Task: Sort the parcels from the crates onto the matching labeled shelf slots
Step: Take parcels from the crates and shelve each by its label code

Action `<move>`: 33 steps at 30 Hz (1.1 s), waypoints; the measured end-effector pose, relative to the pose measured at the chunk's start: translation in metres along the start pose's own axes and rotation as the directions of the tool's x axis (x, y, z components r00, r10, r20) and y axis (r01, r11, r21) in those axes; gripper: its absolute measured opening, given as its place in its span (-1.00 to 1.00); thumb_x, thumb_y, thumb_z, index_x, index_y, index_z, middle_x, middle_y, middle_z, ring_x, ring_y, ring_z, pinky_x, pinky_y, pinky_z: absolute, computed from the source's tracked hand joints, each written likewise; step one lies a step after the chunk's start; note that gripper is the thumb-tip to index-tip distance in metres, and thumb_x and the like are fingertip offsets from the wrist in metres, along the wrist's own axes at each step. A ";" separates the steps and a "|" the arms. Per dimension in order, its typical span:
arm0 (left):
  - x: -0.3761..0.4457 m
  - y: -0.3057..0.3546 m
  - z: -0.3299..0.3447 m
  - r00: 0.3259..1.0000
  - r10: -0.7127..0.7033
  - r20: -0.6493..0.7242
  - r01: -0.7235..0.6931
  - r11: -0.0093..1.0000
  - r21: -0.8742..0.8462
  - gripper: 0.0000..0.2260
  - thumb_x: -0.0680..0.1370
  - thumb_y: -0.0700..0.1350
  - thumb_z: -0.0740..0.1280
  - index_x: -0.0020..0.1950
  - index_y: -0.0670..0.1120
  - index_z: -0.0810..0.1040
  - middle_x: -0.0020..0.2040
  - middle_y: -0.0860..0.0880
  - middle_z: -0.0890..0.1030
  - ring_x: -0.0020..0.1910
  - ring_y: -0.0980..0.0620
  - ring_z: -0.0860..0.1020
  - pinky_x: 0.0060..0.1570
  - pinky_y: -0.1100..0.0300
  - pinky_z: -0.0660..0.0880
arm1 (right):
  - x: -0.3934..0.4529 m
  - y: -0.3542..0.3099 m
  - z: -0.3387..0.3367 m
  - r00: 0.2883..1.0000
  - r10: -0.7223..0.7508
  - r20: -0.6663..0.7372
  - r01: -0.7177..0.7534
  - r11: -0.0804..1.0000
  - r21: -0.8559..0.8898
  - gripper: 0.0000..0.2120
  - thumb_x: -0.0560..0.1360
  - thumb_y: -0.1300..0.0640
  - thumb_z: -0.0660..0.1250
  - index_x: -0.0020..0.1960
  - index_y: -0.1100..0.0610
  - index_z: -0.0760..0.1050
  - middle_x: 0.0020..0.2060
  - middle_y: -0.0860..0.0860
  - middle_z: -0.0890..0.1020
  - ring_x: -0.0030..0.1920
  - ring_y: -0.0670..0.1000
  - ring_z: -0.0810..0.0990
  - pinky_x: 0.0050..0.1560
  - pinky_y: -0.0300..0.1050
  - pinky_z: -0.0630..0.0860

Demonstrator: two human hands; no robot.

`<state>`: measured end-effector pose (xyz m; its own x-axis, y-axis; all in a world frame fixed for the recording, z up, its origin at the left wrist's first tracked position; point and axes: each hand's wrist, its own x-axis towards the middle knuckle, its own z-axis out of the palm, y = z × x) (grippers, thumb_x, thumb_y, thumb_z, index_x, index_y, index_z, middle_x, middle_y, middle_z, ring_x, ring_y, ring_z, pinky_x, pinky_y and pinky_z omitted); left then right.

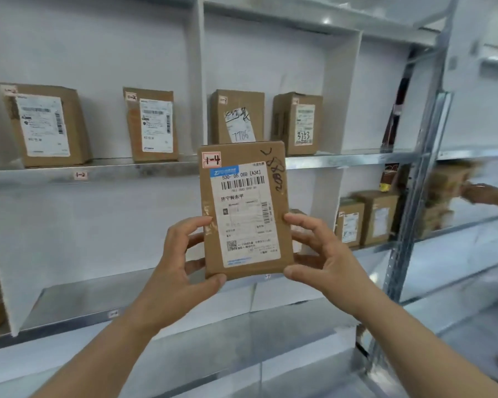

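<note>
The metal shelving unit (328,160) fills my view, with white dividers splitting it into slots. On the upper shelf, from nine o'clock round to one o'clock, four cardboard parcels stand upright and well apart: the far-left parcel (45,124), the second parcel (151,124), the third parcel (237,116) with scribbled handwriting on its label, and the fourth parcel (298,123) hand-marked 3253. A small shelf tag (80,175) reading 1-2 sits on the shelf edge at about ten o'clock. At three o'clock, on the shelf below, two more boxes (368,219) stand side by side, touching.

Dead centre I hold up the brown parcel (245,211), upright with its label facing me, in front of the shelves and resting on none of them. Its top-left corner carries a red-bordered sticker (211,160) marked 1-4, and a white shipping label (243,214) with barcode covers most of the face.

My left hand (181,262) grips the parcel's lower left edge, thumb under the bottom corner and fingers (190,225) curled round the side. My right hand (325,254) clamps the lower right edge likewise, thumb at the bottom corner, fingers spread along the side.

At three o'clock, blurred, another person's hand (480,193) reaches toward a stack of boxes (446,193) on the neighbouring rack.
</note>
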<state>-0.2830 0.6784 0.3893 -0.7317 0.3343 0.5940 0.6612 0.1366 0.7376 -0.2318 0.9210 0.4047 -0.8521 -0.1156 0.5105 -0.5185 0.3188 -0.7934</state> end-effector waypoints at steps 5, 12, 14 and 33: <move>0.052 0.018 0.097 0.993 0.096 0.067 -0.091 0.993 -0.071 -0.23 0.31 -0.25 0.52 0.09 0.53 0.26 0.34 0.02 0.32 0.29 0.22 0.39 0.00 0.39 0.51 | -0.018 0.022 -0.100 0.996 0.023 -0.085 -0.025 0.999 -0.029 -0.33 0.41 0.34 0.44 0.25 -0.32 0.36 0.28 -0.11 0.50 0.31 -0.06 0.47 0.23 0.00 0.51; 0.109 0.036 0.216 0.981 0.158 0.109 -0.146 0.984 -0.106 -0.22 0.36 -0.32 0.47 0.11 0.52 0.27 0.37 -0.04 0.32 0.32 0.21 0.38 0.02 0.42 0.48 | -0.039 0.050 -0.222 0.985 0.004 -0.175 -0.004 1.000 0.002 -0.37 0.42 0.42 0.39 0.26 -0.21 0.41 0.25 -0.08 0.53 0.31 -0.08 0.46 0.14 -0.15 0.55; 0.118 0.038 0.242 0.981 0.163 0.109 -0.153 0.984 -0.095 -0.29 0.31 -0.20 0.46 0.12 0.52 0.26 0.36 -0.03 0.33 0.32 0.22 0.37 0.02 0.43 0.47 | -0.042 0.058 -0.249 0.984 0.008 -0.177 -0.009 1.000 -0.006 -0.37 0.42 0.41 0.39 0.25 -0.23 0.42 0.25 -0.11 0.53 0.31 -0.09 0.47 0.14 -0.11 0.55; 0.230 0.001 0.343 0.975 0.167 0.148 -0.166 0.986 -0.015 -0.20 0.42 -0.35 0.43 0.13 0.55 0.19 0.37 0.03 0.30 0.41 0.09 0.28 0.15 0.41 0.44 | 0.021 0.148 -0.356 0.974 -0.026 -0.223 0.025 1.000 -0.005 -0.38 0.42 0.45 0.37 0.27 -0.13 0.37 0.19 -0.22 0.54 0.30 -0.09 0.47 0.23 0.06 0.52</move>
<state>-0.3943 1.0757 0.4163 -0.5787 0.4867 0.6544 0.7711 0.0653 0.6334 -0.3011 1.3002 0.4165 -0.8011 0.0894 0.5918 -0.5393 0.3209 -0.7786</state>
